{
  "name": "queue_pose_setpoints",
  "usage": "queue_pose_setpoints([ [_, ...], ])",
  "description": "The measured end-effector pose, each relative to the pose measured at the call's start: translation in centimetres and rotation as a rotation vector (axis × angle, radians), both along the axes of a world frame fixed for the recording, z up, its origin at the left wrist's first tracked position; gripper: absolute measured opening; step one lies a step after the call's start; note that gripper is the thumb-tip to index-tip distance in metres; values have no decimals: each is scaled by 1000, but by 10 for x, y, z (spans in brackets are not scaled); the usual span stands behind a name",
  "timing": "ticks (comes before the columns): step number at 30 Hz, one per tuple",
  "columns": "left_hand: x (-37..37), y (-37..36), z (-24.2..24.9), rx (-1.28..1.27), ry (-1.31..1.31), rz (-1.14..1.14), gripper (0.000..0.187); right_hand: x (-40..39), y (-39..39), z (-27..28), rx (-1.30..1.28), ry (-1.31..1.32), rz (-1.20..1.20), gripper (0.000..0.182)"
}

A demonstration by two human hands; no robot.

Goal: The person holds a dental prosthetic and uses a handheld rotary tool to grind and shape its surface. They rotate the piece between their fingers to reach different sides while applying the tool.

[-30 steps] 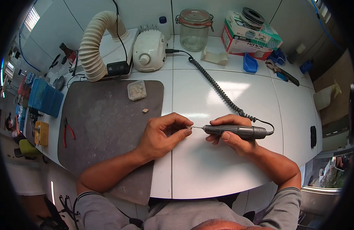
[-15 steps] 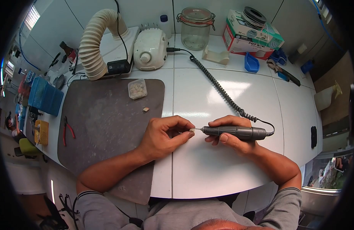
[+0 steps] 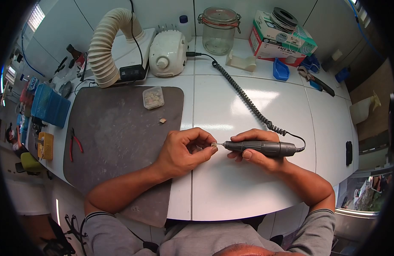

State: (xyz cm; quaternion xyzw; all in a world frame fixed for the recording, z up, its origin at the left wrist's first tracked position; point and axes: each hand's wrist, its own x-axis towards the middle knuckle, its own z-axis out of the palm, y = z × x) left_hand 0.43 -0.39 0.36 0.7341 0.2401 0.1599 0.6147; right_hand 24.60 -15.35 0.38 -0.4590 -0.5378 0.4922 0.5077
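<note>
My right hand [image 3: 261, 158] is wrapped round a black rotary handpiece [image 3: 265, 148], which lies nearly level with its thin metal bit pointing left. Thumb and forefinger of my left hand [image 3: 184, 151] pinch a tiny pale piece [image 3: 214, 145], mostly covered by the fingertips; its kind is too small to make out. The bit's tip is at this piece. A coiled black cord [image 3: 244, 96] runs from the handpiece back to a white control unit [image 3: 167, 53].
On the dark grey mat [image 3: 120, 128] stand a small clear tub [image 3: 153, 98] of pale bits, a loose chip [image 3: 163, 120] and red pliers [image 3: 75, 144]. A ribbed hose [image 3: 105, 51] arches at back left. A glass jar [image 3: 218, 34] and mask boxes [image 3: 282, 38] line the back.
Both hands stay almost in place, with the handpiece shifted very slightly left. The pinched piece shows a little more between the left fingertips.
</note>
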Motion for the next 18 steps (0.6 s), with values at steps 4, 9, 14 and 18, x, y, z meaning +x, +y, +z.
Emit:
queue_pose_setpoints([
  [4, 1, -1, -1, 32, -30, 28, 20, -1, 0, 3, -13, 6, -11, 39],
  [9, 1, -1, 1, 46, -11, 24, 21, -1, 1, 1, 3, -5, -7, 39],
  [14, 1, -1, -2, 45, -25, 25, 21, 0, 1, 0, 15, -12, 4, 39],
  [18, 0, 0, -3, 34, -25, 30, 20, 0, 1, 0, 1, 4, -2, 39],
])
